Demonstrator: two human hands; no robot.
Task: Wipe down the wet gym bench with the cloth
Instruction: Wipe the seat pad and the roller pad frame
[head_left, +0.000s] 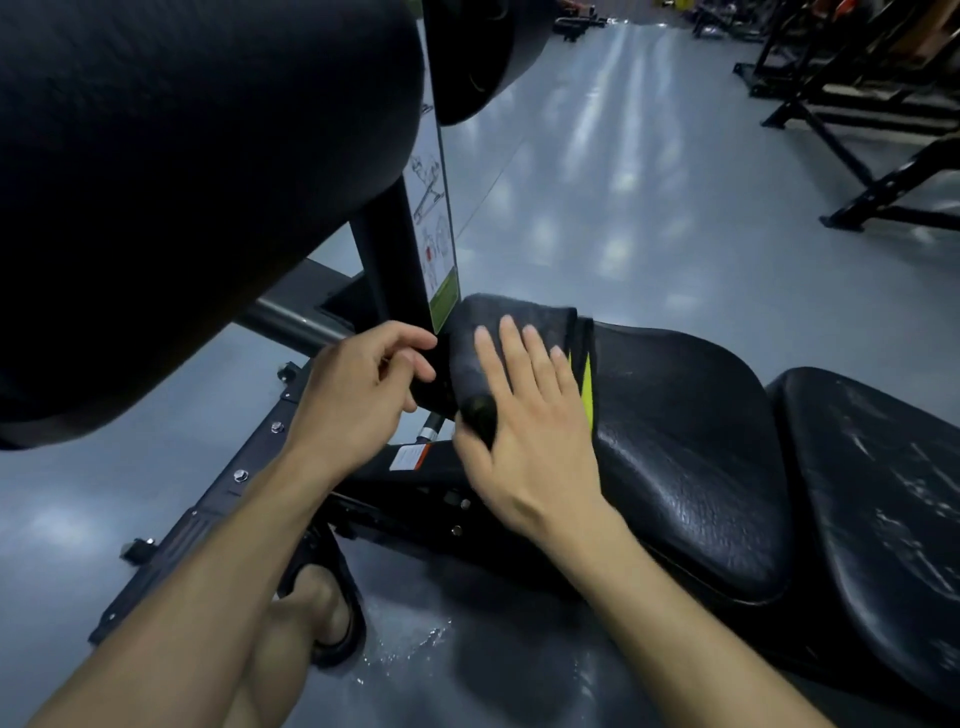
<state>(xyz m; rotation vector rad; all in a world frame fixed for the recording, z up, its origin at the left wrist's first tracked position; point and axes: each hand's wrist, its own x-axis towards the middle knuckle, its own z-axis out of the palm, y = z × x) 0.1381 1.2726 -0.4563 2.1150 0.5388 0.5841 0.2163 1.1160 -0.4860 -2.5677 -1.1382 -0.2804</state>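
Note:
A dark grey cloth with a yellow-green stripe lies draped over the near-left end of the black leather bench seat. My right hand rests flat on top of the cloth, fingers spread, pressing it onto the seat. Just left of it, my left hand pinches the cloth's hanging edge with curled fingers. A second black pad to the right carries streaks of water. A black knob pokes out under my right palm.
A large black roller pad looms at upper left on a black post with an instruction sticker. The machine's steel frame runs along the floor. My sandalled foot stands beside water drops on the grey floor. Other racks stand far right.

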